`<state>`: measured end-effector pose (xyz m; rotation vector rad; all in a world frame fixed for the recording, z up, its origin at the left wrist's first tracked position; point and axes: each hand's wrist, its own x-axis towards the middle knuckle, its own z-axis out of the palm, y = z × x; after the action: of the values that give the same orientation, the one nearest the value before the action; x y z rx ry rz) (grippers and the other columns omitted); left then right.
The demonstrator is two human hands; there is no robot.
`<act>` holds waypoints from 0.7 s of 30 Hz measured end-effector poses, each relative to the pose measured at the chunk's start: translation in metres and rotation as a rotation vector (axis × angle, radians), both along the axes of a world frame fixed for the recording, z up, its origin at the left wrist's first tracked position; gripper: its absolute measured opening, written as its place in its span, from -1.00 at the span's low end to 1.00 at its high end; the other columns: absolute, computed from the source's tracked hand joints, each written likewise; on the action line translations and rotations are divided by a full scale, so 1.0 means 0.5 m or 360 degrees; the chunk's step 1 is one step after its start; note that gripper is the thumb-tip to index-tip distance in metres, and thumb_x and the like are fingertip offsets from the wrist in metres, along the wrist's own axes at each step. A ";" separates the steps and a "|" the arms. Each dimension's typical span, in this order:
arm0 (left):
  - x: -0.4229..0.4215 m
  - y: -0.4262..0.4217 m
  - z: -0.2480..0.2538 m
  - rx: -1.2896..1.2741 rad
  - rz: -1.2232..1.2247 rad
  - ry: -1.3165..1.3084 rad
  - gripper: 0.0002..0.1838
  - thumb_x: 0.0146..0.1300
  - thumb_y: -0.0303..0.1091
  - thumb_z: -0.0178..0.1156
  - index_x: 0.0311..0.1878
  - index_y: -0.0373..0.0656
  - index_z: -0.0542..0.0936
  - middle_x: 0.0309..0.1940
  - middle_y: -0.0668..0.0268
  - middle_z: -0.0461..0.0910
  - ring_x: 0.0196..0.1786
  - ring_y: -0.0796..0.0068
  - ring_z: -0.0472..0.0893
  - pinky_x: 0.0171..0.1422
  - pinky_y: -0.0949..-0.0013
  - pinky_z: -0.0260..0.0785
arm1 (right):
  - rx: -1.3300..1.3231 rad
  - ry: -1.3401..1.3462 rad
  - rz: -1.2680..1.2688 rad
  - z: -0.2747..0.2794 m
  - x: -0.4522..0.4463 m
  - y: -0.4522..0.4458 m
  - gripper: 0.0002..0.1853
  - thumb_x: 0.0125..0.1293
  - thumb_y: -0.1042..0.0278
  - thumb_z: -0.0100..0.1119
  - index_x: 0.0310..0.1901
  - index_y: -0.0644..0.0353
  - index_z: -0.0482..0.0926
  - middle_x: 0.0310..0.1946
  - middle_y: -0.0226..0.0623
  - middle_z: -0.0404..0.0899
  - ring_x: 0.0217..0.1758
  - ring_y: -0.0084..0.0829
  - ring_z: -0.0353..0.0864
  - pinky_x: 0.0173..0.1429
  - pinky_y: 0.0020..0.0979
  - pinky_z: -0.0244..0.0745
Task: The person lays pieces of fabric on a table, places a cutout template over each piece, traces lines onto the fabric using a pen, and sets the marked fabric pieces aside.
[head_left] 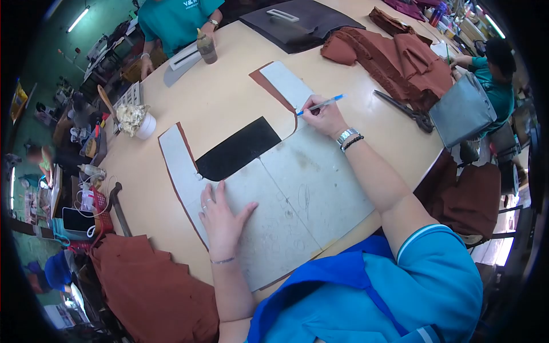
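A large grey pattern template (274, 211) with two upright arms lies on the table, over reddish-brown material (264, 86) whose edge shows along its sides. My left hand (222, 216) presses flat on the template, fingers spread, near the base of its left arm. Pinched in my right hand (324, 118) is a blue pen (327, 103), its tip at the inner edge of the right arm. Between the two arms lies a black rectangular piece (237, 150). Faint pencil-like marks and a dividing line cross the template.
Scissors (405, 110) and folded brown material (394, 63) lie to the right. A hammer (118, 208) and a white pot (146, 127) are at left. A brown bottle (206, 47) stands at the far side, near a person in a green shirt (177, 23).
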<state>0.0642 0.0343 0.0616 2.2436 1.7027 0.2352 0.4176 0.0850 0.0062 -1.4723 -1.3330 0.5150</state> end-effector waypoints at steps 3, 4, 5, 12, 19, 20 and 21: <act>-0.001 0.000 0.002 -0.0004 -0.0004 0.0002 -0.02 0.01 0.15 0.45 0.41 -0.14 0.30 0.43 -0.10 0.18 0.52 -0.01 0.12 0.44 -0.21 0.11 | 0.0012 0.0032 0.0024 0.009 -0.005 -0.003 -0.89 0.18 0.42 0.23 -0.38 0.28 0.57 -0.48 -0.45 0.58 -0.42 -0.69 0.53 -0.28 -0.56 0.47; 0.000 0.000 0.002 -0.0002 0.0000 -0.0002 -0.02 0.01 0.15 0.45 0.41 -0.15 0.30 0.43 -0.10 0.18 0.52 -0.02 0.12 0.44 -0.23 0.11 | -0.0005 0.0041 0.0030 0.010 -0.004 -0.002 -0.89 0.18 0.42 0.23 -0.38 0.28 0.57 -0.48 -0.45 0.58 -0.42 -0.69 0.52 -0.29 -0.57 0.47; 0.001 0.000 0.003 0.0000 0.0003 -0.0005 -0.03 0.01 0.15 0.45 0.41 -0.15 0.30 0.43 -0.10 0.18 0.52 -0.02 0.12 0.43 -0.24 0.11 | -0.0022 0.0051 0.0034 0.010 -0.003 -0.002 -0.89 0.18 0.42 0.23 -0.38 0.28 0.57 -0.48 -0.46 0.58 -0.42 -0.70 0.52 -0.29 -0.57 0.47; 0.000 -0.001 0.002 0.0098 0.0010 0.0010 -0.04 -0.04 0.12 0.50 0.37 -0.16 0.36 0.41 -0.10 0.21 0.41 -0.08 0.31 0.43 -0.04 0.20 | -0.0085 0.0089 0.0049 0.010 0.000 -0.002 -0.89 0.23 0.40 0.21 -0.33 0.26 0.59 -0.46 -0.48 0.59 -0.39 -0.71 0.52 -0.24 -0.60 0.46; -0.013 0.007 -0.018 0.0022 -0.0053 -0.0123 -0.06 0.03 0.09 0.46 0.40 -0.16 0.31 0.44 -0.12 0.16 0.51 -0.08 0.14 0.44 -0.29 0.06 | -0.0086 0.0248 -0.0211 0.065 0.007 -0.117 -0.85 0.44 0.31 0.13 -0.13 0.19 0.59 -0.38 -0.37 0.64 -0.33 -0.60 0.55 -0.16 -0.51 0.46; -0.021 0.007 -0.025 0.0016 -0.0077 -0.0155 -0.06 0.04 0.09 0.45 0.41 -0.17 0.30 0.44 -0.13 0.14 0.51 -0.10 0.13 0.45 -0.29 0.04 | -0.0181 -0.0163 -0.0240 0.066 0.020 -0.162 -0.84 0.46 0.29 0.11 -0.10 0.18 0.59 -0.37 -0.32 0.65 -0.31 -0.56 0.56 -0.13 -0.48 0.47; -0.029 0.000 -0.031 0.0005 -0.0086 -0.0195 -0.06 0.05 0.09 0.44 0.42 -0.18 0.29 0.45 -0.15 0.13 0.51 -0.11 0.12 0.46 -0.29 0.02 | -0.0226 -0.0175 -0.0209 0.060 0.035 -0.207 -0.84 0.47 0.30 0.10 -0.09 0.17 0.59 -0.36 -0.29 0.64 -0.27 -0.54 0.57 -0.10 -0.46 0.47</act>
<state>0.0498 0.0340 0.0459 2.2249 1.5781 0.3553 0.4352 -0.0187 0.0361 -1.7137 -1.2958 0.4563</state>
